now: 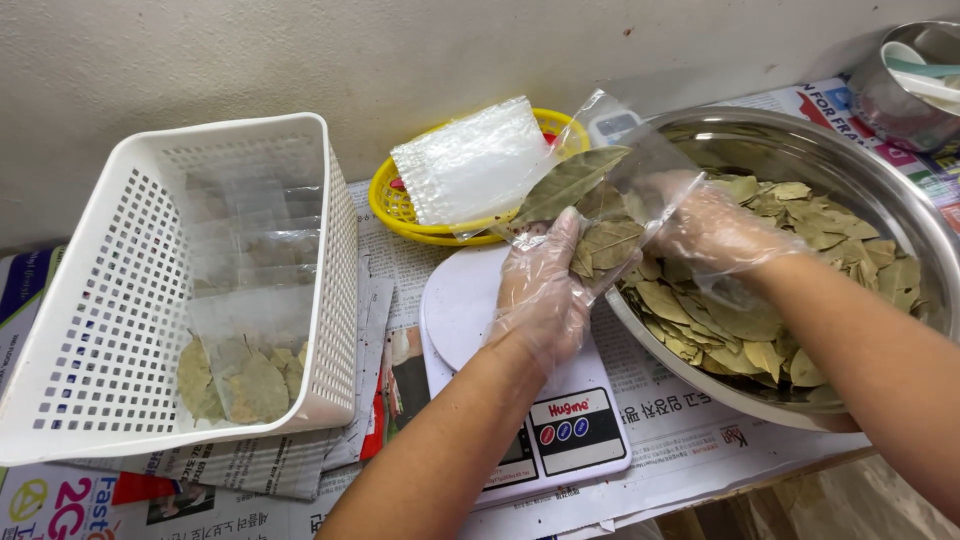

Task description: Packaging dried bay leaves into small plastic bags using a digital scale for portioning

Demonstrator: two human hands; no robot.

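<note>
The left hand [540,290] is pinching a clear bag [620,175] over the white scale [470,320], while the right hand [715,230], fingers bunched, is stuffing bay leaves [600,240] in; more are lying in the steel bowl [900,200] at three o'clock.

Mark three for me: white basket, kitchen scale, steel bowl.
white basket [340,250], head view, on its perforated right wall.
kitchen scale [455,310], head view, on the bare left part of its white round platform.
steel bowl [830,135], head view, on the bare inner wall near the far rim.

Metal cup [905,100] (perhaps a pot) cropped
</note>
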